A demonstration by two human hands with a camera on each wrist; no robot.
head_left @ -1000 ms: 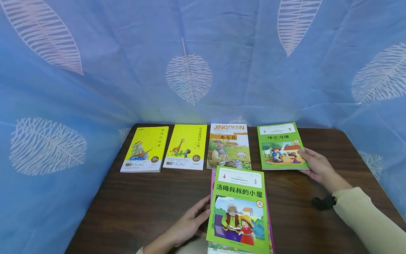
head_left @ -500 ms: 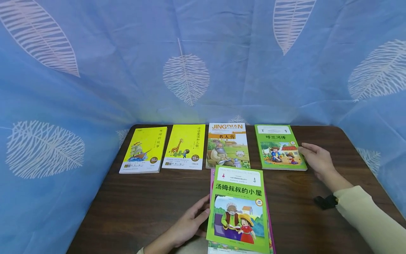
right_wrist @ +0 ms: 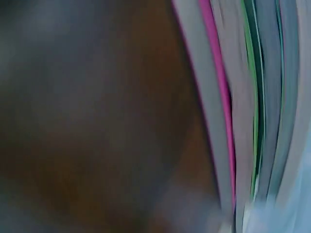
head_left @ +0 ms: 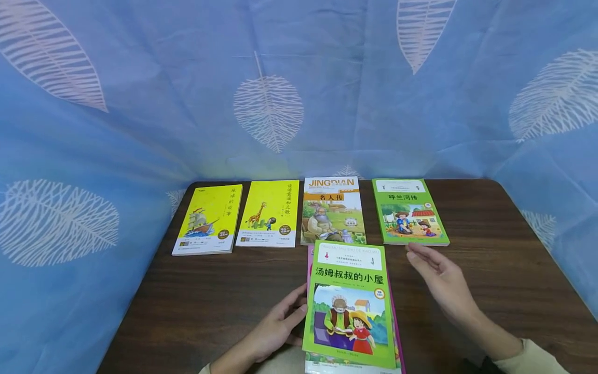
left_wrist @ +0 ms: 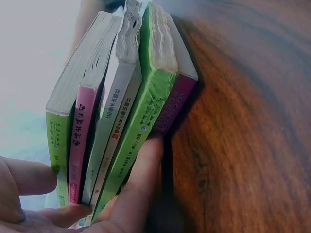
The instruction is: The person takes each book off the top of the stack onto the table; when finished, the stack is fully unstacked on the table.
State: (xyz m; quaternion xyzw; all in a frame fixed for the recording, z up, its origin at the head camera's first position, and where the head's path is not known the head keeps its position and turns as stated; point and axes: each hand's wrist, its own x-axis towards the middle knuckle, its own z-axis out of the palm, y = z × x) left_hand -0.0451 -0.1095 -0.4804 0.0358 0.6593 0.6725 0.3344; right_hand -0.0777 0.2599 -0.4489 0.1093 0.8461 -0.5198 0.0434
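Observation:
A stack of several books lies near the table's front, topped by a green book (head_left: 352, 270) with an old figure and a child in a straw hat. My left hand (head_left: 273, 330) rests against the stack's left side. In the left wrist view, its fingers (left_wrist: 138, 187) touch the green, pink and white spines (left_wrist: 114, 145). My right hand (head_left: 441, 283) holds nothing. It hovers between the stack and another green book (head_left: 411, 221) at the back right, fingers extended to the left. The right wrist view is blurred, with the stack's page edges (right_wrist: 240, 97) along its right side.
Two yellow books, one with a ship (head_left: 207, 221) and one with a giraffe (head_left: 268, 213), lie in the back row. Beside them is a book with a bearded figure (head_left: 333, 210). A blue leaf-patterned curtain (head_left: 299, 93) stands behind the dark wooden table (head_left: 201, 301).
My right hand has let go of the back right green book's edge and moved toward me and left, nearer the stack. That book is straighter. My left hand stays at the stack.

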